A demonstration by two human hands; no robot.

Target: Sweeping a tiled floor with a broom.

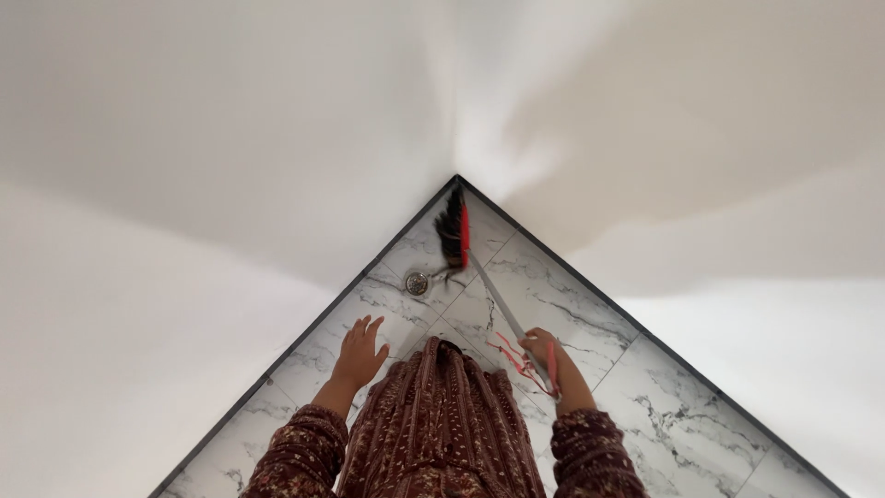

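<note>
Seen from above, a person stood in the corner of a room where two plain white walls (pixel 230 157) met, looking down at a floor (pixel 664 397) of white tiles veined with grey like marble. The right hand (pixel 546 355) was closed around the pale handle of a broom (pixel 479 277), with thin red cords hanging loose about the grip, while the left hand (pixel 359 352) was empty – fingers spread apart, palm down, hovering above the tiles and touching nothing. The broom ran forward and slightly left from the right hand, its dark bristles on a red head (pixel 454 232) pushed right into the point of the corner. A small round metal drain (pixel 417 282) sat in the floor just beside the bristles, on their left, between the broom head and the left hand but well ahead of that hand. Patterned dark red sleeves and a matching garment (pixel 442 424) filled the bottom of the view between the two arms. Sweeping this spot well seemed to call for keeping the bristles flat against the dark strip (pixel 304 334) where wall met floor, and for short strokes drawn back out of the corner toward the body – a firm one-handed grip looked enough, though the free hand was well apart from the handle.
</note>
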